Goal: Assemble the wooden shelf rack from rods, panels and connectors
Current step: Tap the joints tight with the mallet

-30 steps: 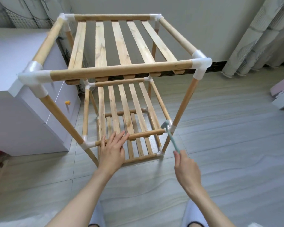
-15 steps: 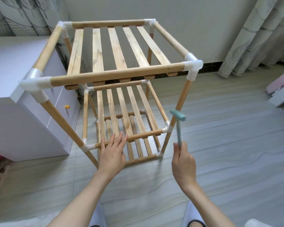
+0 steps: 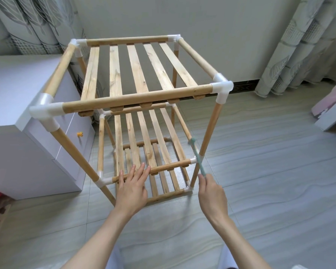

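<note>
The wooden shelf rack [image 3: 136, 98] stands upright on the floor, three slatted tiers joined by round rods and white plastic corner connectors [image 3: 222, 88]. My left hand [image 3: 132, 188] lies flat with straight fingers on the front rod [image 3: 163, 167] of the middle tier. My right hand [image 3: 211, 193] grips the handle of a small teal mallet [image 3: 197, 156]. The mallet head is down by the middle tier's front right connector [image 3: 194, 161], blurred by motion.
A white cabinet [image 3: 27, 133] stands tight against the rack's left side. Curtains [image 3: 299, 45] hang at the back right and back left. A pink and white piece of furniture [image 3: 332, 111] sits at the right edge. Grey tiled floor surrounds the rack.
The mallet rose from the connector half a second ago and has swung back down onto it. My left hand has stayed on the front rod. The view has tilted down.
</note>
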